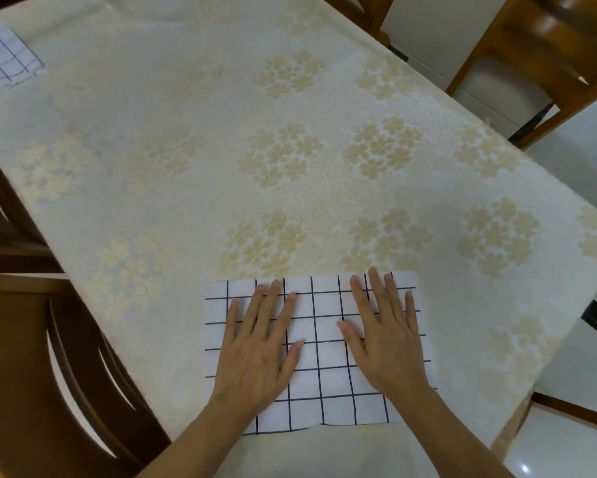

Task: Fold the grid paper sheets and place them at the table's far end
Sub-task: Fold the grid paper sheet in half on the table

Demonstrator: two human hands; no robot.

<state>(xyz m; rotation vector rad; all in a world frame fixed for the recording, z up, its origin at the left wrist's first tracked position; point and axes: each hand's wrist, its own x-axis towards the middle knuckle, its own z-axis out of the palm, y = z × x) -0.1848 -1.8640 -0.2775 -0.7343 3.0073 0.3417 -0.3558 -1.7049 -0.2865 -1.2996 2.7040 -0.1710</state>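
A white sheet of grid paper (pixel 319 343) with dark lines lies flat near the table's front edge. My left hand (pixel 259 346) presses palm-down on its left half, fingers spread. My right hand (pixel 385 334) lies flat on its right half, fingers reaching the sheet's far edge. Neither hand grips anything. A smaller folded grid paper (pixel 5 58) rests at the far left corner of the table.
The table (pixel 221 150) wears a cream cloth with pale flower clusters. Dark wooden chairs (pixel 66 357) stand along the left side. Lighter wooden chairs (pixel 538 56) stand at the far right, over a white floor.
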